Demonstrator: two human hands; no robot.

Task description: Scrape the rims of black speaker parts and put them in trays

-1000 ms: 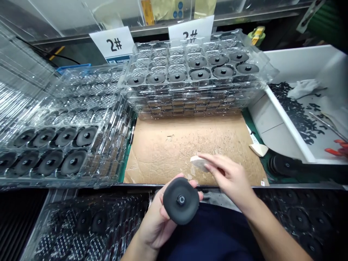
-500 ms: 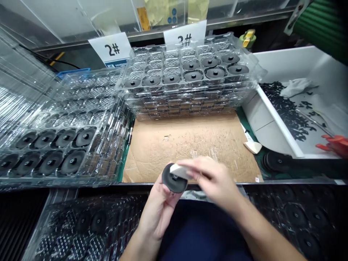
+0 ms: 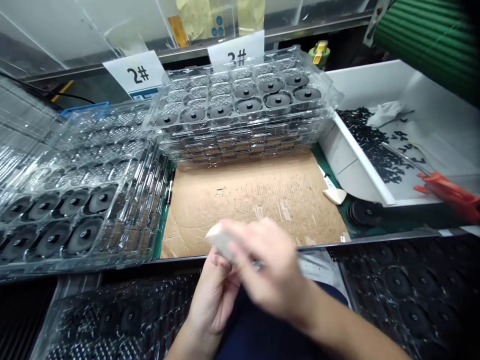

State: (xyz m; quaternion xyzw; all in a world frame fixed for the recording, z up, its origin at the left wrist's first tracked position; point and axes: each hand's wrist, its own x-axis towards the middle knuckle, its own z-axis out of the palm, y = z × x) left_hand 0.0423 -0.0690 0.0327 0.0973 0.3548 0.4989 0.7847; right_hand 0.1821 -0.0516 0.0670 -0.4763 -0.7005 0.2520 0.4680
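My right hand (image 3: pixel 266 265), smeared by motion, pinches a pale, flat wedge-shaped piece (image 3: pixel 221 241) between its fingers and thumb. The piece lies across the fingertips of my left hand (image 3: pixel 217 290), just in front of the cardboard's near edge. My left hand is curled with its palm up beneath it. Whatever it holds is hidden behind the pale piece and my right hand. A similar pale wedge (image 3: pixel 335 195) rests at the right edge of the cardboard (image 3: pixel 240 200).
Clear trays (image 3: pixel 240 125) with black discs are stacked behind the cardboard, more trays (image 3: pixel 82 200) at the left. At right, a white bin (image 3: pixel 369 162) holds small black parts (image 3: pixel 371 145) and a red-handled tool (image 3: pixel 446 192). Black discs (image 3: pixel 363 212) are stacked beside it.
The view has shifted, so the trays and bin appear further left. My right hand and the pale piece have moved left over my left hand, and the black disc seen there before is now covered.
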